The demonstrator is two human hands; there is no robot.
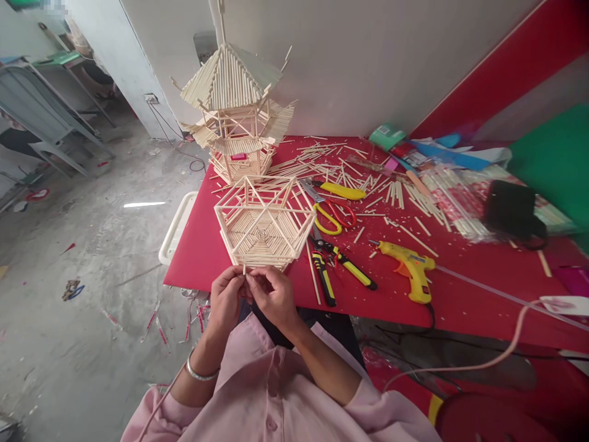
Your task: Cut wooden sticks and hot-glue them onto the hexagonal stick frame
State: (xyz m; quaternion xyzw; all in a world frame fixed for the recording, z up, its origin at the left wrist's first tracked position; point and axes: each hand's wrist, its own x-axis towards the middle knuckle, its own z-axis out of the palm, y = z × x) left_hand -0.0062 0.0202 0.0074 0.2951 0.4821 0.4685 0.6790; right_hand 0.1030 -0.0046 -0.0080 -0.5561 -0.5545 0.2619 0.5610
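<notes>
At the near edge of a hexagonal stick frame (pixel 265 255), my left hand (pixel 226 299) and my right hand (pixel 275 298) meet with fingertips pinched. A short pale wooden stick (pixel 245 269) pokes up between them; both hands appear closed on it. The frame has a woven-looking stick floor and thin rails crossing over its top. Behind it stands a tiered stick pagoda (pixel 230 86) with a ribbed roof. How the stick touches the frame is hidden by my fingers.
Right of the frame lie scissors (pixel 329 215), a yellow-handled cutter (pixel 343 190), pliers (pixel 343 264) and a yellow glue gun (pixel 409 264) with a cord. Loose sticks (pixel 322 162) and bagged sticks (pixel 455 202) cover the back of the red table (pixel 193 264). A black box (pixel 510 209) sits far right.
</notes>
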